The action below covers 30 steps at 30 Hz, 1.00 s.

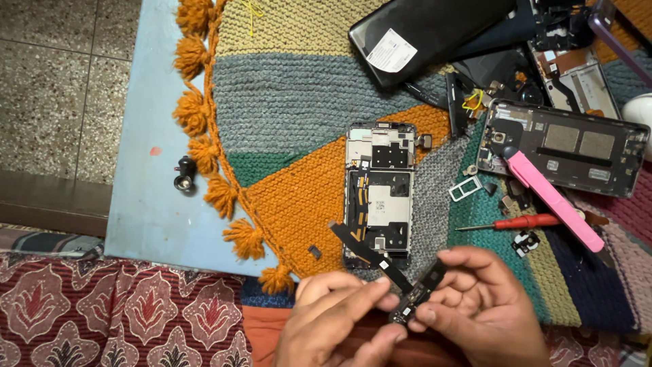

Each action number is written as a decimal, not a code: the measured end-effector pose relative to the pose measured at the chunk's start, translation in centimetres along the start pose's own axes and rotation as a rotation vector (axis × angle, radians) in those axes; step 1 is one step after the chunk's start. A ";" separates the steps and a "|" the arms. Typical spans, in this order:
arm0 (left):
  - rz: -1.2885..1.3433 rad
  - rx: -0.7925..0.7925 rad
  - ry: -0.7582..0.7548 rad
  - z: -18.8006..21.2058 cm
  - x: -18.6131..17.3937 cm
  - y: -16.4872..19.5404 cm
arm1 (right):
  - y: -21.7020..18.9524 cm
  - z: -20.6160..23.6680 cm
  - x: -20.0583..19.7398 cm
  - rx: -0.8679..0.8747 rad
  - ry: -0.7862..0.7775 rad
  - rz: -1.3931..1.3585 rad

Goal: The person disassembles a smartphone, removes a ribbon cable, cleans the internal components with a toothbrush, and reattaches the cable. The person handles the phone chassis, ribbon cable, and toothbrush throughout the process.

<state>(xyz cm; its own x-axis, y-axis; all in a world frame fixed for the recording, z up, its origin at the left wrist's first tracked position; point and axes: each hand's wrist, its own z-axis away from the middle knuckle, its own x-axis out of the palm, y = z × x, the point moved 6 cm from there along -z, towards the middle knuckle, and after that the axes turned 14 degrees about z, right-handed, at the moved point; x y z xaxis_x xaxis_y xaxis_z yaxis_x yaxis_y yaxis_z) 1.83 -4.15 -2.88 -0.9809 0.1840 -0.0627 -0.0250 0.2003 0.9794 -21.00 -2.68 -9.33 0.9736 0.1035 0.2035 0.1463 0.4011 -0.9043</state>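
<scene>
Both my hands meet at the bottom centre over a small black circuit board (415, 295) with a flat black ribbon cable (367, 253) running up and left from it. My left hand (333, 319) pinches the board and cable end between thumb and forefinger. My right hand (485, 302) grips the board's other side. Just above them an opened phone frame (379, 194) lies on a knitted multicolour mat (299, 122), its inner shields and connectors exposed.
A pink pry tool (553, 198), a red-handled screwdriver (523, 222) and a SIM tray (466, 188) lie right of the phone. Several other opened phones and back covers (435, 34) crowd the top right. A small black part (184, 173) rests on the light-blue table top.
</scene>
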 end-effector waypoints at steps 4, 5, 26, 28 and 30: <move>0.069 -0.014 0.054 0.5 0.1 -0.3 | -0.1 0.3 -0.4 -0.048 0.015 0.060; 0.075 -0.009 0.075 0.6 0.0 -0.4 | -0.3 0.3 -0.3 -0.073 -0.014 0.051; -0.109 0.051 -0.033 -2.4 -1.2 0.2 | -8.0 -1.1 3.0 -0.674 0.064 1.256; -0.136 0.051 -0.026 -2.8 -1.4 0.3 | -8.6 -1.4 3.3 -0.698 0.072 1.312; -0.151 0.055 -0.013 -3.2 -1.6 0.6 | -9.1 -1.8 3.7 -0.728 0.064 1.334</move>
<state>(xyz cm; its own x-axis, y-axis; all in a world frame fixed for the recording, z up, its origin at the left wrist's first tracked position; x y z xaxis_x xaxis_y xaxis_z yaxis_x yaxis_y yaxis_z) 2.76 -7.35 -1.57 -0.9641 0.1603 -0.2115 -0.1613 0.2790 0.9467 -18.43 -7.58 -1.07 0.4633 -0.0299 -0.8857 -0.7864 -0.4746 -0.3953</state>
